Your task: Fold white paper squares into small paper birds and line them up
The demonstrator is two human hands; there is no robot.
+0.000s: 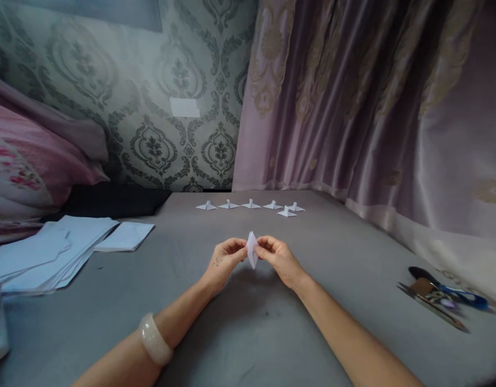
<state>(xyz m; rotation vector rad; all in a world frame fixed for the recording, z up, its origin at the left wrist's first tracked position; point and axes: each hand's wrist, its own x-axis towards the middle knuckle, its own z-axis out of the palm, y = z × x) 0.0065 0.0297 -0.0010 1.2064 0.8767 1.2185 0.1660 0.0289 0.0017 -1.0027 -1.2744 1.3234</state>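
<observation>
A folded white paper piece, narrow and diamond-shaped with a split upper point, is held upright a little above the grey surface. My left hand pinches its left edge between thumb and fingers. On the opposite edge my right hand is closed the same way, its thumb lying on the near face. Farther back stand several finished-looking folded paper birds in a row, with one bird set slightly nearer on the right.
Loose white sheets and a smaller paper stack lie on the left by a black cloth. At the right are tweezers and a blue-handled tool. A curtain borders the grey table.
</observation>
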